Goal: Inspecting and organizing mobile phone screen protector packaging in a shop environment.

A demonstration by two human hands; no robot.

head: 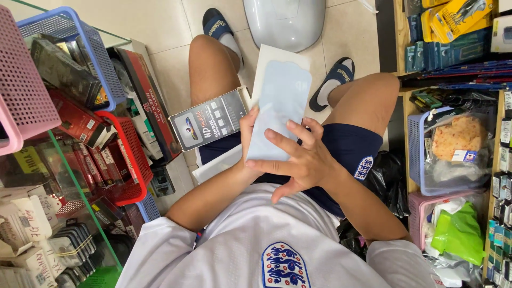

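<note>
While the pale blue sheet [277, 112] lay above the lap, the left hand [248, 140] gripped its edge and the right hand [304, 160] pressed flat on it, fingers spread, steadying it; a small box [209, 125] stood just beside, baskets [114, 160] flanking.

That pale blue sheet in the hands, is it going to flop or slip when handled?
The pale blue sheet looks thin and flat, so it is probably light. It stands straight past the left hand without drooping, so it is likely fairly stiff. Its smooth sheen suggests it could slide under the right hand.
</note>
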